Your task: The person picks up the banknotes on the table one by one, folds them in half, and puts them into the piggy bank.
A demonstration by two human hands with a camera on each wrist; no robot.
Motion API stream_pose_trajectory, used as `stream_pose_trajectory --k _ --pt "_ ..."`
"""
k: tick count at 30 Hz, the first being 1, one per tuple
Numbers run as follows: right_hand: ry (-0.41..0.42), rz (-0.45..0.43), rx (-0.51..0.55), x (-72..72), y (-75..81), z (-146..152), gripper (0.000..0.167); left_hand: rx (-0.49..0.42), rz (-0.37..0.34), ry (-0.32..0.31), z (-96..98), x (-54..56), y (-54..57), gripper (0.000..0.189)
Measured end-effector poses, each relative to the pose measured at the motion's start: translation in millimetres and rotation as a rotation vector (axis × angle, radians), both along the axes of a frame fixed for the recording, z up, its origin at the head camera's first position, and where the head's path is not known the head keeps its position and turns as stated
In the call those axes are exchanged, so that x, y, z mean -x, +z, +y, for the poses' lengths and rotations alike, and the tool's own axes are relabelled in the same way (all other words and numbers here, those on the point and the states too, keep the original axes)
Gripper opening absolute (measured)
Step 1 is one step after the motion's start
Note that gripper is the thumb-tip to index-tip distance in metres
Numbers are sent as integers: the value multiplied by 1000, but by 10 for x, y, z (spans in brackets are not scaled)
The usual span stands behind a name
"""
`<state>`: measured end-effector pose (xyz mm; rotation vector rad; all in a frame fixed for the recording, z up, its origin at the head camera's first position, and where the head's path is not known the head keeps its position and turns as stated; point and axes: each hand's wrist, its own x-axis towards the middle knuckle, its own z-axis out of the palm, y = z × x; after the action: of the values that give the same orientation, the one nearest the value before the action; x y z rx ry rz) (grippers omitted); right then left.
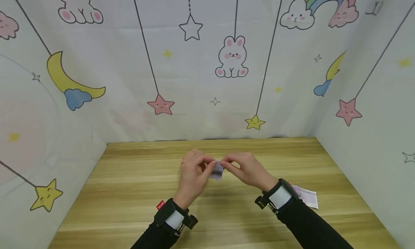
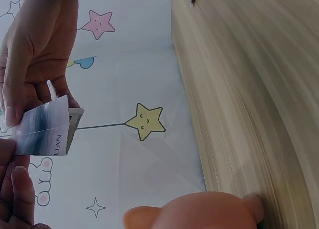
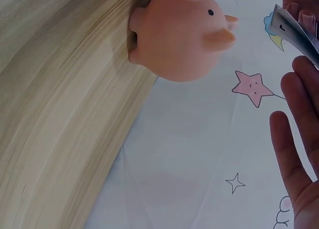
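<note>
- Purple folded banknote (image 1: 216, 171): it is held above the wooden table (image 1: 129, 184).
- Left hand (image 1: 193, 174) and right hand (image 1: 251, 170): each pinches this banknote.
- Second note (image 1: 308, 197): lies near the right sleeve (image 1: 312, 227).
- Orange piggy bank (image 3: 177, 39): stands on the table.

In the head view, your table (image 1: 129, 191) spreads across the lower part of the frame, its yellowish-brown wood grain running crosswise. At lower right you have a pale purple banknote (image 1: 309, 198) on it, partly hidden. At the top of your right wrist view, an orange-pink pig figure (image 3: 174, 39) stands on the wood.
</note>
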<state>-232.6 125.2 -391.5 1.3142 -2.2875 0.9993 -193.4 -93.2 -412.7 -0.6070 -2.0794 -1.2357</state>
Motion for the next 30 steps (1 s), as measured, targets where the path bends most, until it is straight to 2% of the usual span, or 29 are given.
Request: stream_pose_trajectory --k 6,10,18,25,30 --pt "2 -68 7 -3 -4 14 13 -25 -3 -11 0 -10 18 5" --pt "-14 -101 15 -6 0 12 10 -37 0 -22 -2 -18 32 5" --pt "-14 -73 34 12 -16 -16 7 -51 -13 -24 8 -11 -4 7" --pt "-43 -77 46 6 -8 -7 8 -98 -76 -75 -31 -7 -52 7" --pt "-35 -64 63 12 10 -15 8 -88 -94 -65 -35 -7 -65 6"
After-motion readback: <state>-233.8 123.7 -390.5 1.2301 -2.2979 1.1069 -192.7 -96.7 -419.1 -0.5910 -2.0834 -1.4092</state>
